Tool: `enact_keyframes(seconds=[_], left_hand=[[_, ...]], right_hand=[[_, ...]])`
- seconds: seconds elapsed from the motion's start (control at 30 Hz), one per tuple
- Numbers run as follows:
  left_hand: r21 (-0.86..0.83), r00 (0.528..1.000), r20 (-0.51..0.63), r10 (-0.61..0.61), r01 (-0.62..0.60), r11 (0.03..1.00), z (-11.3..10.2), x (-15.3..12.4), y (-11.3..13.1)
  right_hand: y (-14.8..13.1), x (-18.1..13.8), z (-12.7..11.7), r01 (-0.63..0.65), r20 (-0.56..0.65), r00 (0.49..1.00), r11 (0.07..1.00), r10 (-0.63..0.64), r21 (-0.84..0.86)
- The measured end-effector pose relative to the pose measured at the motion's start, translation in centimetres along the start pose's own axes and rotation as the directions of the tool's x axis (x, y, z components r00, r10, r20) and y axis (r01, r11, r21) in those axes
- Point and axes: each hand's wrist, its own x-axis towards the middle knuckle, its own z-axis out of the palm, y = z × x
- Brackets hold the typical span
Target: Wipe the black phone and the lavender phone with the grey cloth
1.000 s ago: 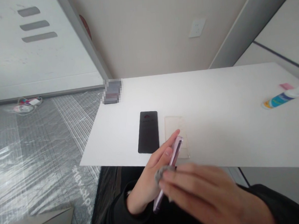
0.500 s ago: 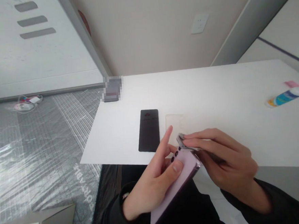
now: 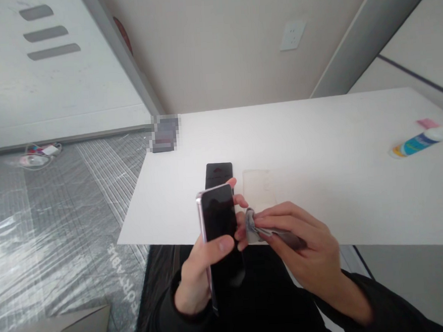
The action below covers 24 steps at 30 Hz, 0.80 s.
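Table-edge (image 3: pixel 165 230) — phone (image 3: pixel 218 222) in left grip (image 3: pixel 202 268)

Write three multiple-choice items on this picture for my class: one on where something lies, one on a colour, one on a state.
1. Where does the black slab lie?
A. on the floor
B. on the white table, beyond the held phone
C. against the wall socket

2. What colour is the cap end of the tube at the table's right side?
A. orange
B. green
C. black

3. How is the phone's screen?
A. lit with a picture
B. dark
C. covered by a hand

Answers:
1. B: the slab rests flat on the white table, just behind the phone.
2. A: the tube's near end shows orange beside a blue band.
3. B: the screen faces the camera, black, with the left hand in a grip on its edges while the right hand pinches a grey cloth beside it.
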Motion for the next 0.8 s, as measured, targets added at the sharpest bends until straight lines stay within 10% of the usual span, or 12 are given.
enact_keyframes(seconds=[0.43,0.63,0.8], left_hand=[[-0.070,0.989,-0.044,-0.140,0.137,0.988,-0.6,2.0,-0.6],[0.063,0.987,-0.147,-0.063,0.073,0.995,-0.1,1.5,-0.9],[0.118,0.992,-0.005,-0.125,0.124,0.985,0.2,0.4,-1.8]], right_hand=[[-0.7,-3.1,2.7,-0.287,0.113,0.957,0.816,0.267,0.502],[-2.2,-2.9,2.0,-0.098,-0.013,0.994,0.911,0.112,0.401],[-3.3,-2.4,2.0,0.137,-0.066,0.990,0.956,-0.124,0.259]])
